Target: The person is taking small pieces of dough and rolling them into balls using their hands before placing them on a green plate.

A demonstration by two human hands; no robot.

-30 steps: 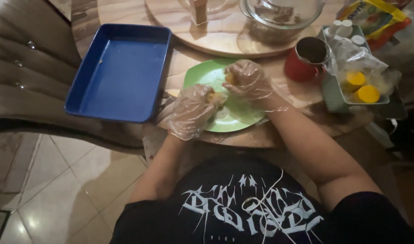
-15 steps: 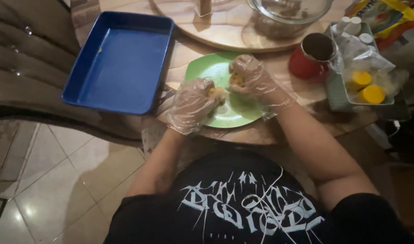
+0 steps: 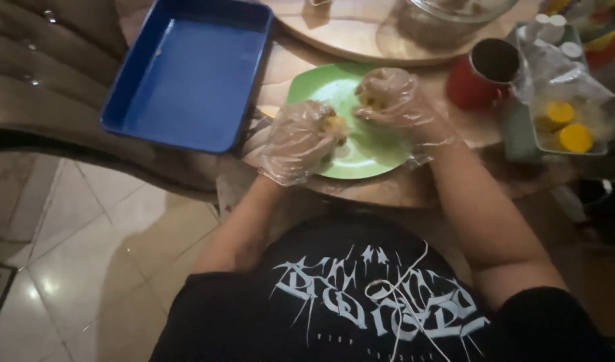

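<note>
Green plate (image 3: pixel 361 151): sits at the near table (image 3: pixel 401 191) edge, directly under both of our hands.

Left hand (image 3: pixel 297 141): clear plastic glove on, fingers curled around a small yellow lump (image 3: pixel 332 123) that shows at the fingertips; the hand rests over the plate's left rim.

Right hand (image 3: pixel 391 100): same clear glove, fingers bent and closed on a second yellow bit (image 3: pixel 370 102), held just above the plate's upper part. We keep the two hands near each other but apart.

Blue tray (image 3: pixel 190 74): rectangular, deep-sided, left of the plate and just beside our left hand, overhanging the table edge.

Red mug (image 3: pixel 482 74): right of the plate, near our right hand, dark inside.

Clear bag (image 3: pixel 555 74): crinkled plastic, right of the mug, lying over a clear box.

Clear box (image 3: pixel 569 127): rectangular, holds two round yellow caps (image 3: pixel 568 127); any label is too blurred to tell.

White caps (image 3: pixel 552 27): small, round, at the top right behind the bag.

Glass bowl (image 3: pixel 448 20): beyond the plate, on a round wooden board (image 3: pixel 341 33).
</note>
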